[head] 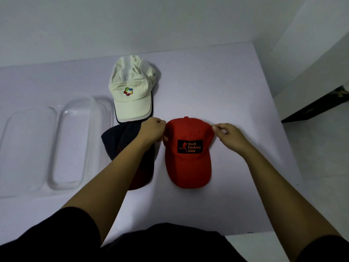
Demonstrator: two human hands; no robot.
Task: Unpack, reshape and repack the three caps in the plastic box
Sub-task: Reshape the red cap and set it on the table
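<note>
A red cap [188, 167] with a black "Back Packing Gear" patch lies on the white table [236, 82], brim toward me. My left hand [154, 132] pinches the left side of its crown and my right hand [229, 135] pinches the right side. A navy cap [118, 142] lies just left of it, partly hidden under my left forearm. Behind the navy cap sits a cream cap [130, 87] with a multicoloured logo, its brim overlapping the navy one. The clear plastic box [81, 140] stands empty at the left.
A clear lid or second tray [24, 148] lies beside the box at the far left. The white wall rises behind the table. The table's right edge drops to a pale floor with a dark object [321, 106].
</note>
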